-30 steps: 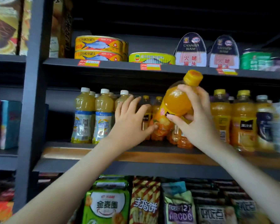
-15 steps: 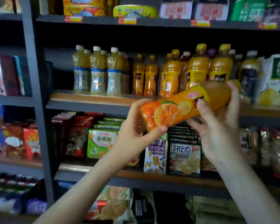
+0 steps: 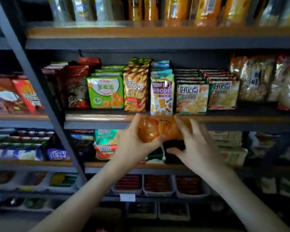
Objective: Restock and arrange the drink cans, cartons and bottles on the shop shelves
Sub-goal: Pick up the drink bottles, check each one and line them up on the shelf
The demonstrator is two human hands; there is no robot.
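- Two hands are meeting on one orange juice bottle, which is lying on its side in the air just in front of the wooden edge of the snack shelf and not resting on any board
- One second back I was holding it upright at the drinks shelf in my right hand; since then I have been tipping it over and bringing it down, and that shelf is now sitting at the very top of my view
- My left hand is taking over: fingers and thumb are curling round the bottom end of the bottle and gripping it
- My right hand is letting go, I think: its fingers are spreading out almost straight over the cap end and the thumb is hanging clear below, though blur is hiding whether the fingertips are touching the bottle
- Snack packets are filling the shelf behind the bottle, so this is not looking like a spot for it
- As I am judging it, this bottle is coming out of the row of juice bottles rather than going in, so its place is yet to be chosen
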